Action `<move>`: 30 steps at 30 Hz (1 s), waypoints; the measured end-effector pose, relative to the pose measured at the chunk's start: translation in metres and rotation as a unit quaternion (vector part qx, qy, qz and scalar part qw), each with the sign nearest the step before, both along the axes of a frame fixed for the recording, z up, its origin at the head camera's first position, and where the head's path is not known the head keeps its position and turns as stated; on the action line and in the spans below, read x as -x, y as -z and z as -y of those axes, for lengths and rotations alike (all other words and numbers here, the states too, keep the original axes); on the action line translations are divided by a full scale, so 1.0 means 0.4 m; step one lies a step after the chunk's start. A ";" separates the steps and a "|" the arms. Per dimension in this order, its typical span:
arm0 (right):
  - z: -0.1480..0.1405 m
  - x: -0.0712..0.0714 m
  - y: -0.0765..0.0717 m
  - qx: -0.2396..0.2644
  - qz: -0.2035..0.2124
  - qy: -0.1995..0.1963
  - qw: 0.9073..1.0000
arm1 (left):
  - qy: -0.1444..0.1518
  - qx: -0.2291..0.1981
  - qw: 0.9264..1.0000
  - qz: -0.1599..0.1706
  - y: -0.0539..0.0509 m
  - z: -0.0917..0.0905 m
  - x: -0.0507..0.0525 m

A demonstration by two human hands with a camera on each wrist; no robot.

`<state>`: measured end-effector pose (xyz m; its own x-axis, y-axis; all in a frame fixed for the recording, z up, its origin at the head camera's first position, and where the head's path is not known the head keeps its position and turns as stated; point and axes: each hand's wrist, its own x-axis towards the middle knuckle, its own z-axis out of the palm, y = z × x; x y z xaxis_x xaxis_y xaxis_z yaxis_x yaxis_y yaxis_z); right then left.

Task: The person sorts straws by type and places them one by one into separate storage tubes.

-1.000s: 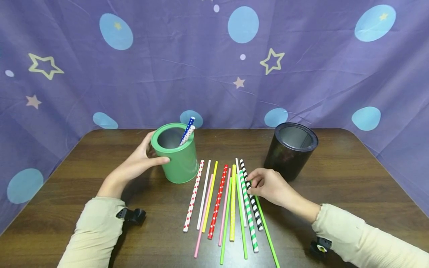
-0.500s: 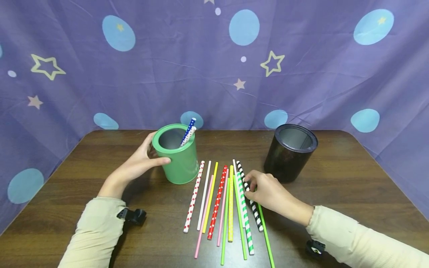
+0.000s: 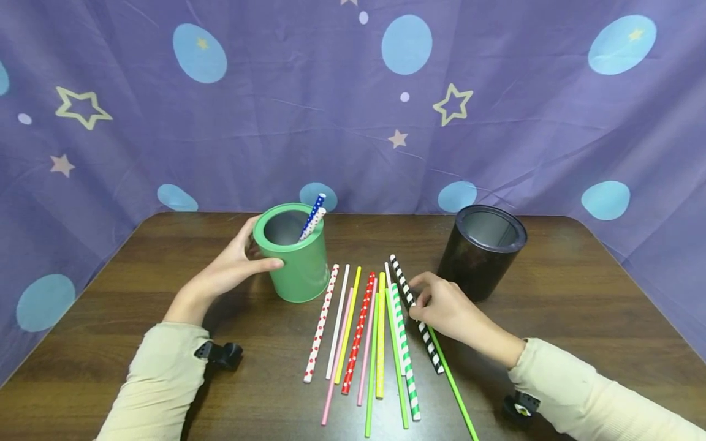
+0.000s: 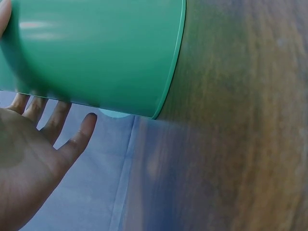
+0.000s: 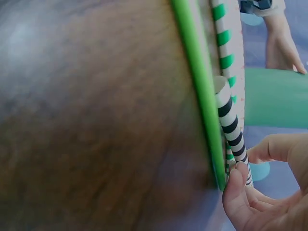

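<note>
My left hand [image 3: 234, 266] holds the green can [image 3: 300, 275] from its left side, thumb in front and fingers behind. Two spotted paper straws lean inside the can, a blue one [image 3: 320, 201] and a white one [image 3: 313, 223]. Thumb and fingertips of my right hand [image 3: 447, 306] pinch a black-and-white striped straw [image 3: 401, 278] near its middle. In the right wrist view that striped straw [image 5: 230, 120] stands out from the lime-green straw [image 5: 197, 72] beside it. The left wrist view has the fingers [image 4: 57, 118] against the can's wall, its rim out of view.
A black can [image 3: 471, 266] stands at the back right, just beyond my right hand. Between the cans lies a row of several straws, among them a green-striped one [image 3: 407, 360], a red spotted one [image 3: 358, 334] and a yellow one [image 3: 380, 337]. A purple curtain [image 3: 342, 122] hangs behind the table [image 3: 579, 306].
My right hand shifted left, then back right, with the black-and-white straw now drawn apart from the green-striped one. The lime-green straw's near end swung right. My left hand stays on the can.
</note>
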<state>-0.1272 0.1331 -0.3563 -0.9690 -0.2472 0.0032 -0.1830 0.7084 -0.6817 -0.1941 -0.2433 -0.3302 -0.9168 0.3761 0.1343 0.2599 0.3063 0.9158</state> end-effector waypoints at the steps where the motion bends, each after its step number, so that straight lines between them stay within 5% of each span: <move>1: -0.002 0.001 -0.003 0.009 0.004 0.001 1.000 | 0.000 0.001 1.000 0.000 0.000 0.000 0.000; 12: 0.012 0.016 -0.051 0.168 0.035 -0.002 0.985 | 0.003 -0.001 1.000 -0.001 0.003 0.000 -0.003; 24: 0.096 0.045 -0.136 0.290 0.039 -0.005 0.956 | 0.002 -0.001 1.000 -0.014 0.001 0.000 0.004; 30: 0.134 0.049 -0.162 0.358 0.043 -0.011 0.933 | 0.000 0.004 1.000 -0.010 0.002 0.000 0.002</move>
